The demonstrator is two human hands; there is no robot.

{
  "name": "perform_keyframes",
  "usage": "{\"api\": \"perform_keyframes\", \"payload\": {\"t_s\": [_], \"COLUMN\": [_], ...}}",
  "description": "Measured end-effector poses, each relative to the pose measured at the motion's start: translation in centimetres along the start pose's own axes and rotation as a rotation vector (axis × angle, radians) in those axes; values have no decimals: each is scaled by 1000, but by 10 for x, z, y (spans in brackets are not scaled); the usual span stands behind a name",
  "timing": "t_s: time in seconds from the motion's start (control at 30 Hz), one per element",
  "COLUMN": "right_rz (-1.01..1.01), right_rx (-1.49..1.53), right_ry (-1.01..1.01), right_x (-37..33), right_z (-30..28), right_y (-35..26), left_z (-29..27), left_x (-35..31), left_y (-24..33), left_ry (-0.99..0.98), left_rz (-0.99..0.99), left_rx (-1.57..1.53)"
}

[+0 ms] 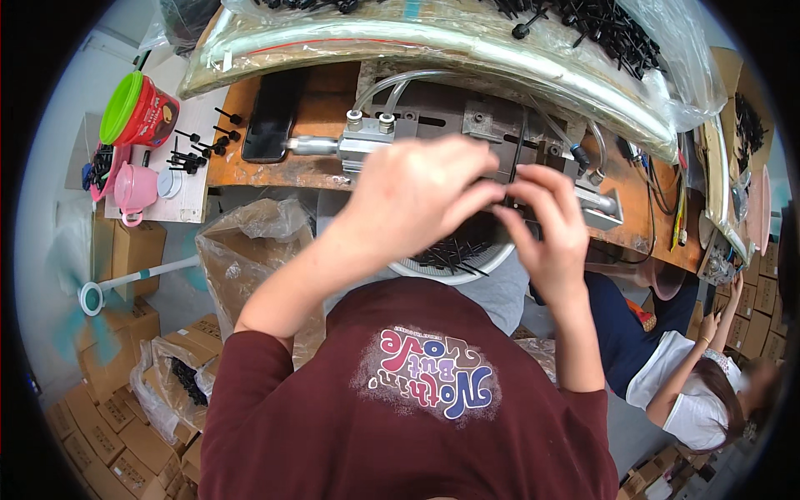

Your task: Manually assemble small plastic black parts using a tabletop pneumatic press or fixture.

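Note:
My left hand (417, 193), partly smeared by motion, is closed with its fingertips brought together in front of a metal clamping fixture (360, 148) with air fittings. Anything within its pinch is hidden. My right hand (547, 221) meets it there, thumb and fingers pinched at the lower end of a thin black rod (518, 143) that points away toward the fixture. Below both hands, a white-rimmed basket (425, 273) full of thin black stemmed parts (454, 252) rests by my lap.
A plastic-covered ledge (433, 37) with heaped black parts overhangs the wooden bench (237, 173). A phone (268, 125), red bucket (154, 117) and pink cup (133, 190) stand left. Open cartons (242, 258) sit below. Another person (679, 383) works at the right.

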State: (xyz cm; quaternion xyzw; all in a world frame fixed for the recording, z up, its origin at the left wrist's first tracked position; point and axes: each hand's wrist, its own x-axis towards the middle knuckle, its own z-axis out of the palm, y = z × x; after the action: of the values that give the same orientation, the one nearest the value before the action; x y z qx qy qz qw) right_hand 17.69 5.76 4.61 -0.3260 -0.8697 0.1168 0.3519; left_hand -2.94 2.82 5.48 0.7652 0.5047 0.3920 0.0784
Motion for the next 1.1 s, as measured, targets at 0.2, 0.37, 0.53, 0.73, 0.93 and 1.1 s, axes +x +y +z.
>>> {"api": "perform_keyframes", "payload": {"t_s": [0.2,0.37,0.53,0.73,0.93,1.1], "right_rz": [38,-63,-51,74,180,-13], "right_rx": [-58,-221,-219,-93,149,-352], "right_ry": [-154,-169,-173,-295,67,248], "right_x": [-33,-27,-21,-11,75,176], "right_z": [31,44,44,25,-24,-21], "right_y": [-10,-7,-8,-9,9,74], "left_z": [-4,36,41,19,-23,-20], "left_x": [84,137,153,118,42,5], "left_y": [-31,-56,-68,-39,1,17], "left_ry": [310,322,99,244,101,12], "left_rz": [193,192,6,102,-22,7], "left_rx": [178,173,200,-47,-293,-226]}}
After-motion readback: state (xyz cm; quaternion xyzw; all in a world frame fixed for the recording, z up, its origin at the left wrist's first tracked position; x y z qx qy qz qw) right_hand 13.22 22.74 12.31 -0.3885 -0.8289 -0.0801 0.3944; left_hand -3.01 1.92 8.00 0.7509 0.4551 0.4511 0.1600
